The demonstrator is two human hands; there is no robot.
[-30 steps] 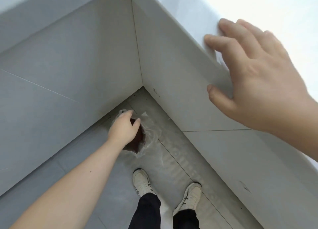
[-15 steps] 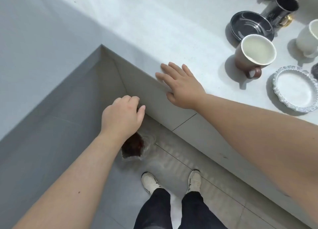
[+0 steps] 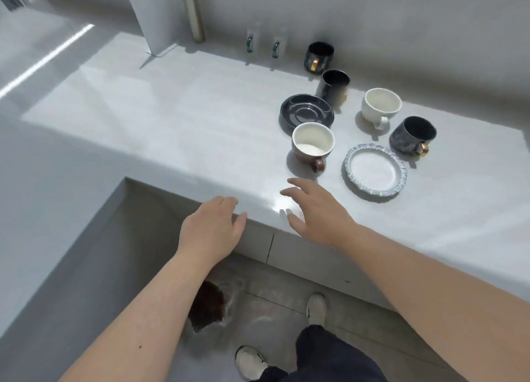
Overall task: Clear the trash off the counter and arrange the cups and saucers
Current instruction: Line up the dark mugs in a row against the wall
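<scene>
On the pale counter [image 3: 172, 117] stand a brown cup with a white inside [image 3: 312, 147], a white cup [image 3: 380, 107], a dark cup with a gold handle [image 3: 413, 136], and two more dark cups [image 3: 334, 87] [image 3: 318, 56] behind. A black saucer [image 3: 307, 114] and a white lace-edged saucer [image 3: 375, 170] lie among them. My right hand [image 3: 315, 209] hovers open over the counter's front edge, just short of the brown cup. My left hand [image 3: 213, 228] is at the counter's corner, fingers loosely curled, holding nothing. A clear bag with dark contents [image 3: 208, 305] sits on the floor below.
A metal post [image 3: 193, 11] and a white pillar [image 3: 155, 14] rise at the counter's back. Two small sachets [image 3: 251, 41] lean on the back wall. My two shoes [image 3: 315, 307] stand on the grey tiled floor beside the counter face.
My left hand has risen from the bag on the floor to the counter's edge. My right hand slid forward along the counter top. The view has tilted up onto the cups.
</scene>
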